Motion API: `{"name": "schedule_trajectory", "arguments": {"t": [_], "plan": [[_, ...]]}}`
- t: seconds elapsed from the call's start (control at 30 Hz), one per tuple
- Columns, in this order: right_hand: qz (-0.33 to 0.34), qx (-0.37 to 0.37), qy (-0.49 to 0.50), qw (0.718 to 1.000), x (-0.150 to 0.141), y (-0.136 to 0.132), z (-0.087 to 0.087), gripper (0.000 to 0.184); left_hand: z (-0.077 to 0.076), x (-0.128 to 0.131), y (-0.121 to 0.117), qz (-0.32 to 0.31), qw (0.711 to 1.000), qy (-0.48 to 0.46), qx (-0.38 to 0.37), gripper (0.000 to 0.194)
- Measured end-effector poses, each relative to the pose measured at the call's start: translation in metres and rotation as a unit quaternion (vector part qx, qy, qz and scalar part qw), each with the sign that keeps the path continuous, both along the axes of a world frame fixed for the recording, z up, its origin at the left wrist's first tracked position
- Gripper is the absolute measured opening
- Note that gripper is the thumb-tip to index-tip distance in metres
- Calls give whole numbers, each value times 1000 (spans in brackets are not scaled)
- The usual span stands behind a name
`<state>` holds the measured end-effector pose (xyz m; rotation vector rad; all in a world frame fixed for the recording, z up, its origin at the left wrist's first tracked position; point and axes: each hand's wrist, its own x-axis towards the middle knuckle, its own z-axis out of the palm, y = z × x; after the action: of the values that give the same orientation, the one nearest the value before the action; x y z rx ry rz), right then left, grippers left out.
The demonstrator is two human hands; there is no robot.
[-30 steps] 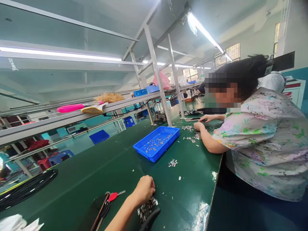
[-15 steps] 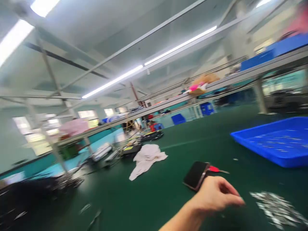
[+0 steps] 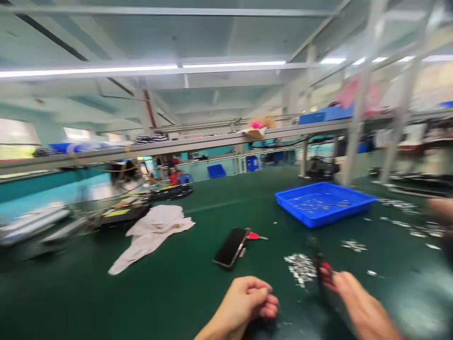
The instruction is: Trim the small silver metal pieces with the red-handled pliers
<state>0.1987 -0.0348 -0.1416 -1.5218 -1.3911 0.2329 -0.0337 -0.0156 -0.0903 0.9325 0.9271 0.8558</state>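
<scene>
My left hand is closed above the green table, thumb against fingers. A tiny dark spot shows at its fingertips, too small to name. My right hand grips a blurred hand tool with red on its handle and a dark upper part. Directly beside that tool lies a pile of small silvery metal pieces. Beyond my left hand rest a phone with a dark screen and a red-handled item with a thin tip.
A blue tray holding small pieces stands behind the pile. More metal pieces are scattered to the right. At the right edge a blurred part of another person shows. A pale cloth lies on the left, near cables.
The view has levelled and swung right. My left hand has gone from a loose curl to closed. My right hand with the tool has come into view.
</scene>
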Motion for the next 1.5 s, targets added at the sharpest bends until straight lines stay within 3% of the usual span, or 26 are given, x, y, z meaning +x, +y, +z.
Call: {"name": "schedule_trajectory", "arguments": {"t": [0.1, 0.3, 0.47, 0.6, 0.7, 1.0, 1.2, 1.33, 1.5], "plan": [[83, -77, 39, 993, 6, 3, 14, 42, -7, 0, 8, -16, 1000, -11, -19, 51], [103, -79, -14, 991, -21, 14, 17, 32, -11, 1, 1, 6, 1000, -6, -25, 44], [63, 31, -134, 988, -22, 5, 5, 17, -20, 3, 1, 21, 999, -23, -17, 44], [30, 141, -314, 939, -20, -10, 0, 41, -17, 5, 0, 20, 1000, -10, -21, 48], [24, 152, -401, 903, -18, -21, 2, 33, -13, 7, -4, 8, 1000, 7, -27, 47], [5, 145, -467, 872, -17, -32, -5, 38, -19, 11, -8, -49, 997, 65, 9, 47], [-35, 195, -526, 827, -22, -32, 3, 30, -19, 14, -11, -80, 992, 91, 19, 50], [-39, 195, -535, 821, -22, -35, -1, 31, -17, 15, -12, -95, 991, 90, 17, 54], [-61, 198, -506, 838, -23, -37, -12, 31, -17, 16, -14, -90, 988, 113, 45, 55]]}}
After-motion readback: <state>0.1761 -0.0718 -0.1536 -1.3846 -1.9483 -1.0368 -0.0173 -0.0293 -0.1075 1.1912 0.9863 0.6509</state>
